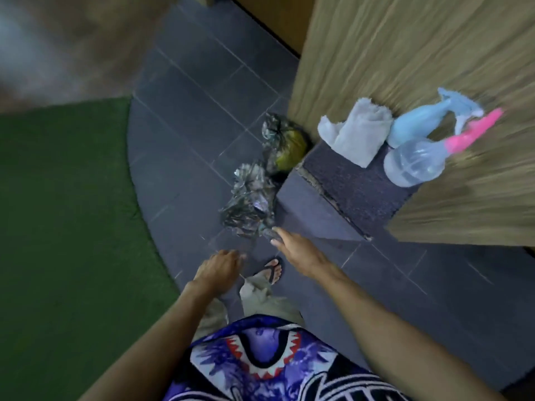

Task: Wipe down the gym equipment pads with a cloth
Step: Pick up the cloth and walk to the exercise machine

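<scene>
Dark step [356, 186], low, at the foot of a wood-grain wall: carries the supplies.
Two spray bottles [417, 166], lying on their sides.
Cloth [357, 134], grey, folded, at the step's far edge just beside the bottles; ahead and to the right of both hands.
Right hand [295, 247]: nearer the cloth, loose, grasping nothing.
Left hand [217, 266]: relaxed, likewise unladen.

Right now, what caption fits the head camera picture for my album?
Empty hands reach toward a cloth and two spray bottles on a step.
</scene>
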Demonstrator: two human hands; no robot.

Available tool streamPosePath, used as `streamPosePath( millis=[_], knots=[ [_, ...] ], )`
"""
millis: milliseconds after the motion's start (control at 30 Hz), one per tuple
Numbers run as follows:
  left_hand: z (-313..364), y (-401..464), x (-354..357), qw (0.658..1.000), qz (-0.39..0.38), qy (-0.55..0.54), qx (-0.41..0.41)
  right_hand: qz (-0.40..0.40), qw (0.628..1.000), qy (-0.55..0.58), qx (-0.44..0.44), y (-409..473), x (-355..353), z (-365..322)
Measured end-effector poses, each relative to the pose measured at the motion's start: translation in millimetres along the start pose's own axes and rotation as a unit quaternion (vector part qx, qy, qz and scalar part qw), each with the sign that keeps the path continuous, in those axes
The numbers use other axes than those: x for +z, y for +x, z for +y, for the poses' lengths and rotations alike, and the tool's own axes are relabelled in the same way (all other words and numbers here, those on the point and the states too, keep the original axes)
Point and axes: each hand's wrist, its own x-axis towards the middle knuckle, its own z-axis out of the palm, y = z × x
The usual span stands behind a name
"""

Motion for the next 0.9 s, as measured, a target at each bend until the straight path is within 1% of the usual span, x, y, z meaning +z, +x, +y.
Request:
streamPosePath(
  millis=[67, 200, 300, 400, 500, 567, 700, 800, 900],
  knots=[
    [-37.7, -21.5, 9.7, 0.998, 0.017, -0.045, -0.027, -0.024, 0.999, -0.040, -0.011, 3.2, 24.8, -32.8],
    [-112.9, -75.0, 22.5, 0.984, 0.074, -0.152, -0.065, -0.065, 0.988, -0.114, -0.077, 8.0, 74.9, -116.9],
    [-173.9, -125.4, 30.8, 0.963, 0.134, -0.220, -0.081, -0.083, 0.973, -0.170, -0.131, 11.5, 121.0, -185.5],
    [-242.4, -183.3, 45.1, 0.933, 0.187, -0.279, -0.128, -0.095, 0.951, -0.222, -0.192, 11.2, 181.5, -258.4],
    [-313.3, -241.9, 63.4, 0.888, 0.238, -0.342, -0.193, -0.127, 0.928, -0.247, -0.249, -3.8, 253.7, -337.9],
    [-357.8, -279.8, 77.3, 0.854, 0.273, -0.378, -0.231, -0.163, 0.915, -0.246, -0.273, -15.3, 304.8, -388.3],
    [-435.5, -349.3, 100.5, 0.771, 0.329, -0.454, -0.303, -0.228, 0.878, -0.263, -0.327, -36.8, 400.6, -485.7],
    [-490.6, -388.2, 115.5, 0.707, 0.360, -0.499, -0.349, -0.264, 0.859, -0.266, -0.348, -50.1, 463.1, -550.4],
    [-547.6, -419.9, 123.2, 0.661, 0.383, -0.520, -0.381, -0.306, 0.838, -0.276, -0.359, -49.0, 526.0, -610.4]
  ],
)
